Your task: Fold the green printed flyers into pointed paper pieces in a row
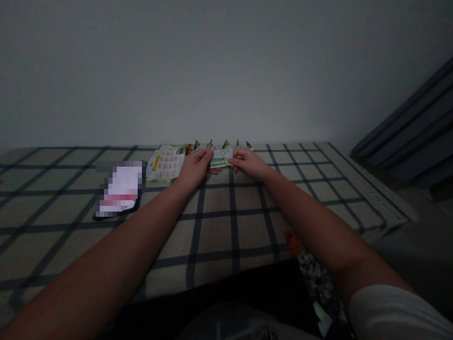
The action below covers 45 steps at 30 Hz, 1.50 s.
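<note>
Stretched between both hands is a small flat white and green printed slip (221, 159), possibly paper or a wrapper. My left hand (196, 165) pinches its left end between thumb and fingers. The right end is gripped by my right hand (249, 164), with the thumb on the front lower corner. Just behind the hands, several small pointed pieces (226, 143) with green and white print stand in a row near the wall. Left of my left hand lies a stack of printed sheets (168, 163) with orange and yellow print.
A dark-edged phone (122, 189) with a blurred-out screen lies further left. The checked cloth (215, 226) covers the surface up to the grey wall (226, 71). Under my right forearm is a heap of crumpled black-and-white pieces (318, 278). A dark curtain (410, 104) hangs at right.
</note>
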{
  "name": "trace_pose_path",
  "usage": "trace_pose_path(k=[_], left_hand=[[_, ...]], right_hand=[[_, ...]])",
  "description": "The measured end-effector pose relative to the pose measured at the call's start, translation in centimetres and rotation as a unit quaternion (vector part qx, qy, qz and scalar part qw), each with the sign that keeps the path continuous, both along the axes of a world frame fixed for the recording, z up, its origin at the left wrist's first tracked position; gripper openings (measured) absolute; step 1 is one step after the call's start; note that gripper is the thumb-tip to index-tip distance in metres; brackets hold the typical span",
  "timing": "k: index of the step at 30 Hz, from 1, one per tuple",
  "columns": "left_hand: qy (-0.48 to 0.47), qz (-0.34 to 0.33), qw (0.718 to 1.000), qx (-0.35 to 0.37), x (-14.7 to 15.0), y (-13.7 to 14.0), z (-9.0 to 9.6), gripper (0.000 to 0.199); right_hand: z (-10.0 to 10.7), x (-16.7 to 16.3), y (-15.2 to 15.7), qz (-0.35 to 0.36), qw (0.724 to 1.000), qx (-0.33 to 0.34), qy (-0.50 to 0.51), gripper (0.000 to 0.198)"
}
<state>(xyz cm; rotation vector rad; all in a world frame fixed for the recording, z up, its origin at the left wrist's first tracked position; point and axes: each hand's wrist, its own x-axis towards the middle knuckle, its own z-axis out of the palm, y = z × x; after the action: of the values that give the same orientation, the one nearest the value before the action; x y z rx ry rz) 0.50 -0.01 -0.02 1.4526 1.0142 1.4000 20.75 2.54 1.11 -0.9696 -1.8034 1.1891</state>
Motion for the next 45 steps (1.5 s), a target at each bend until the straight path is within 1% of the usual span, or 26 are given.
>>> trace_pose_path(k=[3, 7, 11, 13, 15, 18, 21, 25, 27, 29, 30, 34, 37, 41, 45], left_hand=[[0.003, 0.005, 1.0, -0.002, -0.2, 0.1, 0.0, 0.042], [0.03, 0.018, 0.999, 0.004, -0.3, -0.2, 0.6, 0.039], [0.104, 0.017, 0.994, 0.016, -0.2, -0.9, 1.2, 0.031], [0.112, 0.01, 0.994, 0.019, -0.1, -1.2, 1.3, 0.032], [0.094, -0.007, 0.995, 0.015, 0.1, -1.2, 1.1, 0.037], [0.037, -0.041, 0.998, -0.004, 0.2, -1.0, 0.7, 0.043], [0.015, -0.047, 0.999, -0.01, 0.2, -0.9, 0.5, 0.044], [0.032, -0.015, 0.999, 0.003, 0.0, -1.2, 0.8, 0.043], [0.034, -0.001, 0.999, 0.006, -0.1, -1.3, 1.0, 0.042], [0.032, 0.007, 0.999, 0.001, -0.2, -1.3, 1.0, 0.04], [0.024, 0.009, 1.0, -0.003, -0.1, -1.2, 1.0, 0.039], [-0.027, -0.003, 0.999, -0.026, 0.1, -1.0, 0.7, 0.031], [-0.014, -0.006, 0.999, -0.046, 0.3, -1.0, 0.7, 0.03], [0.043, 0.018, 0.998, -0.035, 0.1, -1.0, 0.9, 0.028], [0.017, 0.035, 0.999, -0.024, -0.1, -0.7, 0.8, 0.028]], right_hand=[[0.0, -0.1, -0.1, 0.003, 1.0, 0.001, 0.005, 0.017], [0.1, -0.2, -0.3, 0.018, 1.0, -0.014, 0.013, 0.016], [0.3, -0.3, -0.3, -0.017, 0.999, -0.026, 0.036, 0.022], [0.3, -0.2, -0.3, -0.035, 0.999, -0.018, 0.038, 0.026], [0.3, -0.1, -0.3, -0.046, 0.998, 0.005, 0.04, 0.029], [0.3, 0.0, -0.2, -0.051, 0.997, 0.039, 0.049, 0.032], [0.1, 0.1, -0.2, -0.042, 0.997, 0.05, 0.052, 0.034], [-0.1, -0.1, 0.0, -0.039, 0.998, 0.018, 0.049, 0.033], [0.0, -0.1, 0.0, -0.019, 0.999, -0.007, 0.042, 0.033], [0.2, 0.0, -0.3, 0.006, 1.0, -0.019, 0.023, 0.03], [0.4, 0.0, -0.4, 0.011, 1.0, -0.016, 0.011, 0.029], [0.7, 0.1, -0.6, -0.023, 0.999, 0.027, -0.017, 0.027], [0.4, 0.2, -0.4, -0.037, 0.998, 0.032, -0.027, 0.025], [0.0, 0.1, 0.0, -0.041, 0.999, 0.003, 0.028, 0.017], [0.0, 0.0, 0.0, -0.027, 0.996, -0.037, 0.071, 0.013]])
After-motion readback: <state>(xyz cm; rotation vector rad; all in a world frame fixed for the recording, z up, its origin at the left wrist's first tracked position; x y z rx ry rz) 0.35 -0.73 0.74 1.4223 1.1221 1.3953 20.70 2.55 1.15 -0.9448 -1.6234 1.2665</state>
